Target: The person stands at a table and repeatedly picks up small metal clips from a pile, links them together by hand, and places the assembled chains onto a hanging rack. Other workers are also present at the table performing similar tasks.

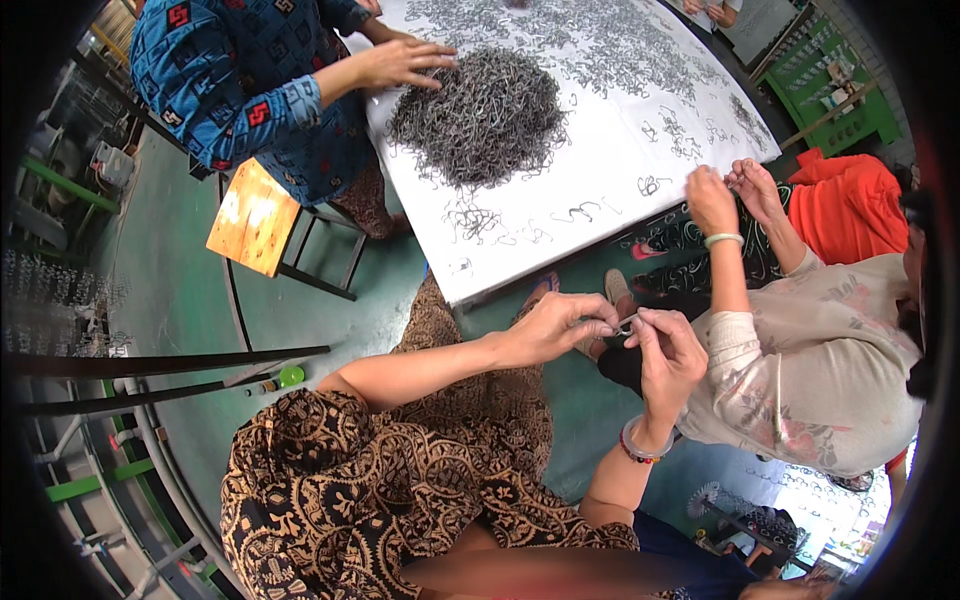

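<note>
My left hand (562,328) and my right hand (667,362) meet in front of me, beyond the near edge of the white table. Between their fingertips they pinch a small bent metal hook (627,324), partly covered by the fingers. My thumbs and forefingers press on it from both sides. A beaded bracelet and a clear bangle circle my right wrist. On the table (600,165) rises a large pile of dark wire hooks (480,115), apart from both my hands.
Loose hooks (472,218) lie scattered over the table. A co-worker's hand (405,62) rests at the pile. Close on my right, another person's hands (712,200) are raised at the table's edge. A wooden stool (255,218) stands left; a green rack (835,85) stands far right.
</note>
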Tool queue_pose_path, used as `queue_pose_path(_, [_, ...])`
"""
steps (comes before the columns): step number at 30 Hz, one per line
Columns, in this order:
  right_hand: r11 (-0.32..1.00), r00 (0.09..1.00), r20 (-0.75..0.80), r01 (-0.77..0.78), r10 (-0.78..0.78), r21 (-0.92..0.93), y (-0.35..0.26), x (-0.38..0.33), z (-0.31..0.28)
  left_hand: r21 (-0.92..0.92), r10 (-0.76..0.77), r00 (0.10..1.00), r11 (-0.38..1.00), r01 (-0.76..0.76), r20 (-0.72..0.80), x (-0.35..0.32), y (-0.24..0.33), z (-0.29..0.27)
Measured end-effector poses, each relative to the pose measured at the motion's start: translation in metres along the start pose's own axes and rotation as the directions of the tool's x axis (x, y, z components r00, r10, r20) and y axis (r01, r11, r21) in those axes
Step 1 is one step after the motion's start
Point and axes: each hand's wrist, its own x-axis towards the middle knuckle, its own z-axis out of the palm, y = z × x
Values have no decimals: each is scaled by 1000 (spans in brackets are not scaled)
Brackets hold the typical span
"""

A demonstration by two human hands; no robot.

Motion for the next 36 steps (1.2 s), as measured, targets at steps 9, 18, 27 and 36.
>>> queue_pose_path(9, [984, 994, -67, -70, 82, 161, 13, 6, 13, 528, 96, 942, 844, 94, -321, 68, -56, -103])
queue_pose_path(18, [970, 991, 6, -129, 130, 207, 23, -4, 35, 992, -100, 995, 120, 41, -29, 113, -110, -132])
queue_pose_path(27, [982, 997, -20, -73, 77, 172, 17, -12, 40, 845, 165, 974, 533, 43, -153, 91, -49, -127])
queue_pose_path(36, [934, 963, -159, -156, 216, 321, 23, -12, 50, 54, 18, 998, 998, -14, -67, 16, 29, -48])
